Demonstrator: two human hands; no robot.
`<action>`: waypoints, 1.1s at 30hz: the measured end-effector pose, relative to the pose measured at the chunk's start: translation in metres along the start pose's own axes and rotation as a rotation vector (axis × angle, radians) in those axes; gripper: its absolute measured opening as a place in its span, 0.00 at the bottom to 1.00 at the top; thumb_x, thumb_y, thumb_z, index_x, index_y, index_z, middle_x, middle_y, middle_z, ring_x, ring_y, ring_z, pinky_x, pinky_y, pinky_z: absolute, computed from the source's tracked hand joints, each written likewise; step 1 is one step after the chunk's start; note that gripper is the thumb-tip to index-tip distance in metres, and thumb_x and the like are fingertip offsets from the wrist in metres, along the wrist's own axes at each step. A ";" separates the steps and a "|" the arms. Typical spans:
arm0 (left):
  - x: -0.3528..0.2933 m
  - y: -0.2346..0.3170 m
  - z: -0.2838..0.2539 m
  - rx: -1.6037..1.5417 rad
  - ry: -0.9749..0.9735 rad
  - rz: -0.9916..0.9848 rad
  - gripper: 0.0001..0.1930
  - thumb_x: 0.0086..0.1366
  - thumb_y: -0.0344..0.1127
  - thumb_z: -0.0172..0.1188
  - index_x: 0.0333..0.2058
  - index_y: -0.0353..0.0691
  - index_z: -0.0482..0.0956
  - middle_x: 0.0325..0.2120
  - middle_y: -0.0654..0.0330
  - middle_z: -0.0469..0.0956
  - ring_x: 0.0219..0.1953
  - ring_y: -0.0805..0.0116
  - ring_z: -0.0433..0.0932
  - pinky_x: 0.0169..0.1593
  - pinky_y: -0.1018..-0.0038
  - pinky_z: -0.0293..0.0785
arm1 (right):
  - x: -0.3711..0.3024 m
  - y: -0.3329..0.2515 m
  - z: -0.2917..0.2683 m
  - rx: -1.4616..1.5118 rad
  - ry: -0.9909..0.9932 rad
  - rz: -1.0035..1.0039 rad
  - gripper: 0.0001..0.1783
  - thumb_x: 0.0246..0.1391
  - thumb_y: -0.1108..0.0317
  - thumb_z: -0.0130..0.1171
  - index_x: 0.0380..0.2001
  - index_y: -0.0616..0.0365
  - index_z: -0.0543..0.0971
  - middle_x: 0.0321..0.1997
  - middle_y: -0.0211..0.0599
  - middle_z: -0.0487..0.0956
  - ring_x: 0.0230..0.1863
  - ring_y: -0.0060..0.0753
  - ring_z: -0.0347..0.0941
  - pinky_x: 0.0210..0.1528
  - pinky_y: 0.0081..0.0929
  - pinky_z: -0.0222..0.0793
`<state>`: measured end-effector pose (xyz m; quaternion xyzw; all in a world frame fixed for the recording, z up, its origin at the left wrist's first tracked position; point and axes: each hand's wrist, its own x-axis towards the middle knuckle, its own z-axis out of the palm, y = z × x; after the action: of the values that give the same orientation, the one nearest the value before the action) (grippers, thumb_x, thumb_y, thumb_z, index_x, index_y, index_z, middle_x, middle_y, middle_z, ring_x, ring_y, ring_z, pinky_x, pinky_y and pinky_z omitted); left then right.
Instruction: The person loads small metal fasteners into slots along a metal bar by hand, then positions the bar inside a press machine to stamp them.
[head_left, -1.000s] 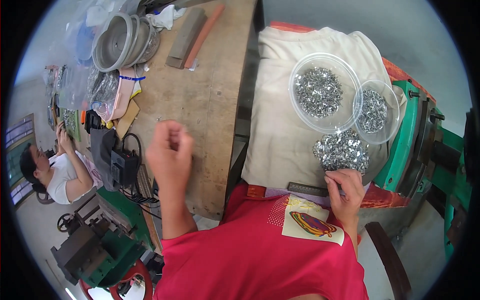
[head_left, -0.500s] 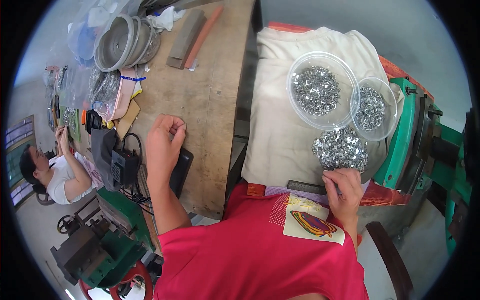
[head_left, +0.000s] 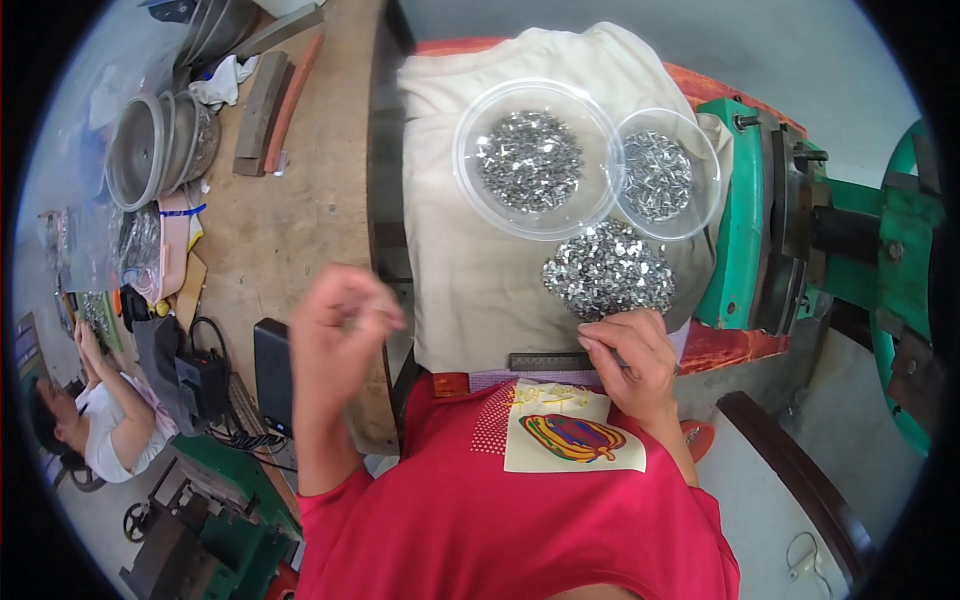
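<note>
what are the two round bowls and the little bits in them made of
The two round bowls: clear, probably thin plastic, since the cloth shows through their rims. The little bits: shiny silvery grey with bright glints, so likely metal; their shape is too small to tell.

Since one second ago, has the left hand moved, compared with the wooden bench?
Yes. The left hand has shifted toward the right edge of the wooden bench, closer to the cloth with the metal parts.

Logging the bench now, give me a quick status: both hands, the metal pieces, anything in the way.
Left hand raised, fingers curled, contents unclear. Right hand pinching at edge of loose pile of metal pieces on cloth. Two clear bowls behind pile, part full. Nothing blocking.
</note>
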<state>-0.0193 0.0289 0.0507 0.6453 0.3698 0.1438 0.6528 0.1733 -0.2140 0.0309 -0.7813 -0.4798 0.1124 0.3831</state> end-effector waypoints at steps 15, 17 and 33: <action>0.011 -0.024 0.118 -0.551 -0.809 -0.384 0.14 0.72 0.26 0.54 0.51 0.35 0.62 0.30 0.58 0.78 0.32 0.75 0.78 0.38 0.77 0.77 | -0.016 0.004 -0.009 0.563 -0.037 0.299 0.10 0.43 0.78 0.71 0.32 0.60 0.85 0.31 0.35 0.82 0.33 0.31 0.78 0.35 0.26 0.72; 0.009 -0.025 0.117 -0.543 -0.798 -0.394 0.14 0.72 0.26 0.54 0.51 0.35 0.62 0.30 0.58 0.78 0.32 0.75 0.78 0.37 0.77 0.77 | -0.016 0.003 -0.007 0.580 -0.045 0.351 0.09 0.43 0.78 0.71 0.31 0.60 0.85 0.31 0.35 0.82 0.34 0.31 0.78 0.36 0.27 0.72; 0.036 -0.034 0.115 0.697 -0.109 0.478 0.09 0.57 0.29 0.67 0.35 0.39 0.77 0.33 0.57 0.75 0.33 0.54 0.78 0.35 0.60 0.74 | -0.003 0.009 -0.003 0.007 0.115 0.115 0.08 0.44 0.76 0.68 0.31 0.56 0.81 0.36 0.35 0.80 0.40 0.39 0.75 0.44 0.35 0.65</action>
<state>0.0725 -0.0360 -0.0044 0.9017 0.2011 0.1230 0.3625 0.1788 -0.2202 0.0259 -0.8115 -0.4108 0.0908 0.4055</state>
